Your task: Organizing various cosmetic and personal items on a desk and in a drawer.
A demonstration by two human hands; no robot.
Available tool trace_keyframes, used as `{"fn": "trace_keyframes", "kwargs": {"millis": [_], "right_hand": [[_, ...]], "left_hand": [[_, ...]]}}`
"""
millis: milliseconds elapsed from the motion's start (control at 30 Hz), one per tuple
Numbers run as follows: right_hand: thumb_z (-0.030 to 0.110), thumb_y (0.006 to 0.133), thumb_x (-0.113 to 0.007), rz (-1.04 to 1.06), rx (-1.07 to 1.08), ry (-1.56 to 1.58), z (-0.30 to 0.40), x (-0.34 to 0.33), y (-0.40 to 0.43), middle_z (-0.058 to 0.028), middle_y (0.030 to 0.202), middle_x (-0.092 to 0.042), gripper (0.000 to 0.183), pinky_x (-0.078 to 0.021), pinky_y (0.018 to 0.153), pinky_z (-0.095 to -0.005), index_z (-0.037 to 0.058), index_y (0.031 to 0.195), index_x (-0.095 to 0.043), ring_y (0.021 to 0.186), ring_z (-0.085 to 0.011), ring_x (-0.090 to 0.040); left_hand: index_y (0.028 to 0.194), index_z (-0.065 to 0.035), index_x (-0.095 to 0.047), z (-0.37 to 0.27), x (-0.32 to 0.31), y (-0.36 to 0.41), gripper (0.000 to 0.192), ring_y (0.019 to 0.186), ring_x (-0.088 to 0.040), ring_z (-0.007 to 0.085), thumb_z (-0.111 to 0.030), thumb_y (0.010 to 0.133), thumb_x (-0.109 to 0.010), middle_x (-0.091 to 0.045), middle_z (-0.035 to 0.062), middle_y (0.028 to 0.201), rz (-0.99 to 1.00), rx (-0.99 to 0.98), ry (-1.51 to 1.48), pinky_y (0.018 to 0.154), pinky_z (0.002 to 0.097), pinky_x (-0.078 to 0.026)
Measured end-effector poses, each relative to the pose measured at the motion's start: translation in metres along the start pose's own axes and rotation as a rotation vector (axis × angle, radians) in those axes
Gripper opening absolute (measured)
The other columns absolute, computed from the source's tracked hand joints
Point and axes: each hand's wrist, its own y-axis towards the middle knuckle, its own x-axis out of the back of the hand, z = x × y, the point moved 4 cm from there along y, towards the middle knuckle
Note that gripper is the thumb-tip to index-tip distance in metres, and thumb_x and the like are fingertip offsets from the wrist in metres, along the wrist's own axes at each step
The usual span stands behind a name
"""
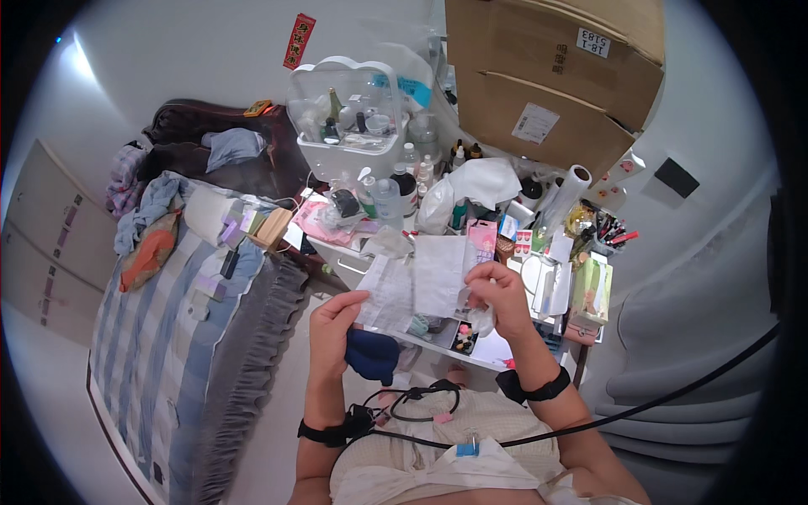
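My left hand pinches the left edge of a thin white printed sheet, held over the vanity table. A dark blue cloth item shows just below this hand; I cannot tell whether the hand holds it. My right hand grips the right side of a creased white sheet, thumb and fingers together. The two sheets meet in the middle, and I cannot tell whether they are one piece. Under them an open drawer holds a small black box of coloured beads and a crumpled clear plastic bag.
Bottles, a clear-fronted cosmetics case, a plastic film roll and a tissue box crowd the tabletop. Behind stands a large cardboard box. A bed lies left. A black cable crosses my lap.
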Motion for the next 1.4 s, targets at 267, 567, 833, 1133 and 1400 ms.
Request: {"fn": "trace_keyframes", "kwargs": {"millis": [267, 567, 833, 1133, 1400], "right_hand": [[0.004, 0.066, -0.063, 0.2, -0.125, 0.093, -0.008, -0.011, 0.001, 0.0015, 0.072, -0.05, 0.025, -0.0358, 0.051, -0.015, 0.0063, 0.088, -0.05, 0.061, -0.0024, -0.045], [0.001, 0.063, -0.061, 0.112, 0.176, -0.66, 0.005, -0.022, -0.001, -0.0003, 0.064, -0.05, 0.027, -0.0381, 0.057, -0.0202, 0.0024, 0.09, -0.057, 0.063, -0.0088, -0.048], [-0.013, 0.053, -0.053, 0.131, 0.703, -0.654, 0.025, -0.032, -0.015, -0.0066, 0.09, -0.044, 0.025, -0.0394, 0.06, -0.0237, 0.0069, 0.066, -0.061, 0.071, -0.0165, -0.047], [-0.012, 0.057, -0.051, 0.132, 0.551, -0.616, 0.018, -0.03, -0.011, -0.0067, 0.1, -0.043, 0.026, -0.0394, 0.065, -0.023, 0.0075, 0.071, -0.061, 0.075, -0.0136, -0.043], [0.008, 0.075, -0.055, 0.04, -0.07, -0.097, 0.0, -0.02, -0.005, -0.0028, 0.084, -0.054, 0.026, -0.0395, 0.066, -0.0189, -0.0022, 0.099, -0.052, 0.075, -0.0076, -0.049]], "left_hand": [[0.094, -0.0012, -0.058, 0.011, -0.026, 0.001, 0.029, 0.054, -0.04, 0.0027, -0.024, 0.083, -0.044, -0.053, -0.0014, 0.071, 0.229, 0.046, 0.198, 0.048, 0.0162, -0.033], [0.084, 0.0017, -0.059, 0.013, -0.029, 0.011, 0.015, 0.064, -0.053, 0.0074, -0.005, 0.071, -0.06, -0.059, 0.0049, 0.075, 0.243, -0.051, 0.186, 0.059, 0.0198, -0.043], [0.088, 0.0035, -0.059, 0.02, -0.014, 0.023, 0.021, 0.069, -0.052, 0.0075, -0.014, 0.079, -0.051, -0.059, 0.0046, 0.08, 0.073, -0.012, 0.113, 0.062, 0.0189, -0.04], [0.083, 0.0058, -0.058, 0.006, -0.034, 0.011, 0.017, 0.066, -0.053, 0.0073, -0.009, 0.077, -0.054, -0.059, 0.0051, 0.075, 0.276, 0.016, 0.044, 0.06, 0.0193, -0.042], [0.085, 0.0055, -0.058, 0.012, -0.033, 0.01, 0.015, 0.063, -0.054, 0.0089, -0.006, 0.075, -0.057, -0.06, 0.0069, 0.075, 0.177, -0.084, 0.041, 0.058, 0.021, -0.044]]}}
